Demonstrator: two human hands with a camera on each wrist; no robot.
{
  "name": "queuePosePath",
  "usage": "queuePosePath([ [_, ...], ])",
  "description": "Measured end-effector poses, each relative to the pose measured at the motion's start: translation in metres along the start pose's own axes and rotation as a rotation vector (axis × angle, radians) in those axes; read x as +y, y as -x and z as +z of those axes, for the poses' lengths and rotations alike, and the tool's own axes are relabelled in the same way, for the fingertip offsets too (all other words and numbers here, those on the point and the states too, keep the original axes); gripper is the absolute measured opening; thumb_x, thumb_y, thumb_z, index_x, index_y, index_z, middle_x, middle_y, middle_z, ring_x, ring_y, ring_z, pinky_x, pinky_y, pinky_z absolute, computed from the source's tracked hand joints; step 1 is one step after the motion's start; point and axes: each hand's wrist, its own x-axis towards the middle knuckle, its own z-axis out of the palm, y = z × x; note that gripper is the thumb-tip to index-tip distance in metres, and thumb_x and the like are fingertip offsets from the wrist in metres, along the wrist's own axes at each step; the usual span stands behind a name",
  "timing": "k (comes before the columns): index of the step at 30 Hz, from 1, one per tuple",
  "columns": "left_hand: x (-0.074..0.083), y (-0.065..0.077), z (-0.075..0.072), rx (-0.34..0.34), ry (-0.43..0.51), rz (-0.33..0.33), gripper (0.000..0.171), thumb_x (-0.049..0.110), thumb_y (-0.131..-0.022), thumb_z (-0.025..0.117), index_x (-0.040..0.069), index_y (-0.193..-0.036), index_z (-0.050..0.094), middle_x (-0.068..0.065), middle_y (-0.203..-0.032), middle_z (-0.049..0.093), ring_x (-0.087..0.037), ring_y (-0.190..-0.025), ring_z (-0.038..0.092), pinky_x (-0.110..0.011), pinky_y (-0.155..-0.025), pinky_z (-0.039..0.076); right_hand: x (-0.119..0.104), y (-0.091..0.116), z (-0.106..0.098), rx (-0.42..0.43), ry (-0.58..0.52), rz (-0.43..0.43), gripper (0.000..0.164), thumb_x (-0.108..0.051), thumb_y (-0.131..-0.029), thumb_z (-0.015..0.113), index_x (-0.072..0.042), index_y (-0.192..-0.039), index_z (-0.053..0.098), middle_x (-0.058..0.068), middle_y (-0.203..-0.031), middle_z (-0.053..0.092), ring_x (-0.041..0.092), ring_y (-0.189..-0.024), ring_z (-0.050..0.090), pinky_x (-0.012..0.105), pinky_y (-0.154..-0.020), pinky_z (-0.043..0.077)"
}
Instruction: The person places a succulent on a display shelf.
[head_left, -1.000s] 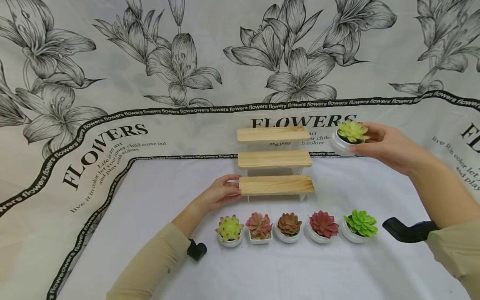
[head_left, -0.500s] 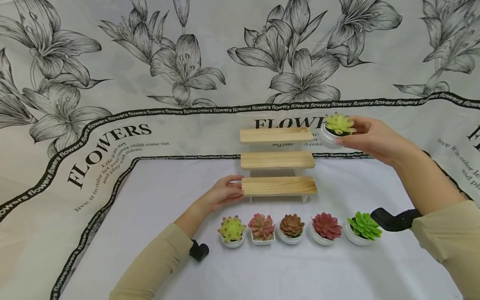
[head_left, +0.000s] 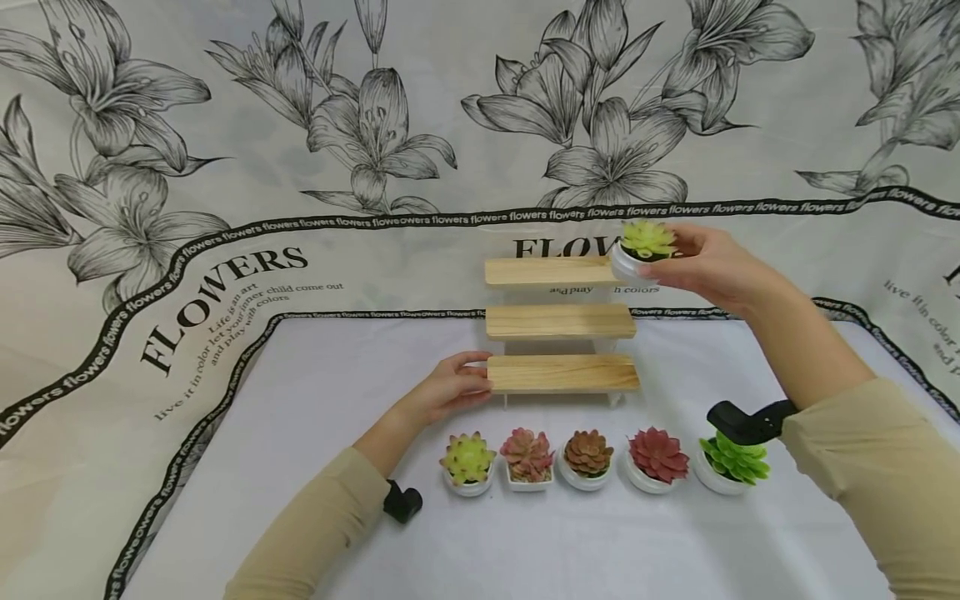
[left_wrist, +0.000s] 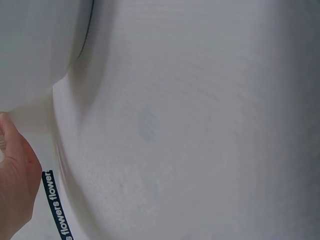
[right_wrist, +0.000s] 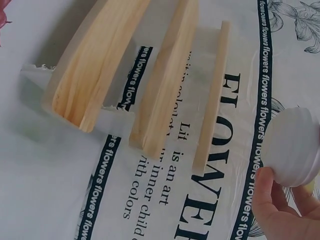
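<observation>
My right hand [head_left: 712, 268] grips a yellow-green potted succulent [head_left: 647, 240] by its round white pot, level with the top step's right end. In the right wrist view the pot [right_wrist: 291, 147] shows its underside, with fingers along its side, apart from the boards. A three-step wooden display stand [head_left: 561, 322] with white supports stands in the middle of the table. Its lowest board [head_left: 566, 375] is held at the left end by my left hand [head_left: 446, 390]. The left wrist view shows that hand [left_wrist: 17, 182] only at the edge, its fingertips partly cut off.
Several potted succulents stand in a row before the stand, from a yellow-green one [head_left: 468, 460] and a pink one [head_left: 527, 458] to a bright green one [head_left: 731, 462], partly behind the right wrist's black camera mount [head_left: 750, 422]. A flower-print cloth [head_left: 420, 275] hangs behind.
My right hand has carried the succulent leftward to overlap the top board's right end in the head view. My left hand stays at the lowest board. The whole view has shifted slightly.
</observation>
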Motion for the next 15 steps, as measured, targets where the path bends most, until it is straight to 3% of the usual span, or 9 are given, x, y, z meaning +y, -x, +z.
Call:
queuePosePath([
  [9, 0.0, 0.0, 0.001, 0.018, -0.004, -0.013, 0.053, -0.011, -0.087, 0.052, 0.002, -0.137, 0.041, -0.014, -0.109, 0.051, -0.017, -0.087, 0.057, -0.031, -0.086, 0.053, -0.008, -0.015, 0.016, 0.006, -0.032, -0.012, 0.074, -0.013, -0.086, 0.066, -0.003, -0.146, 0.024, 0.008, -0.127, 0.038, 0.009, -0.105, 0.048, 0.034, -0.102, 0.04],
  [15, 0.001, 0.0, 0.002, 0.029, -0.01, -0.018, 0.052, -0.01, -0.087, 0.052, 0.003, -0.137, 0.042, -0.015, -0.111, 0.051, -0.018, -0.089, 0.057, -0.032, -0.087, 0.052, -0.01, -0.025, 0.028, 0.005, -0.064, -0.038, 0.071, -0.01, -0.084, 0.067, -0.001, -0.143, 0.029, 0.008, -0.121, 0.04, 0.011, -0.1, 0.05, 0.02, -0.084, 0.049],
])
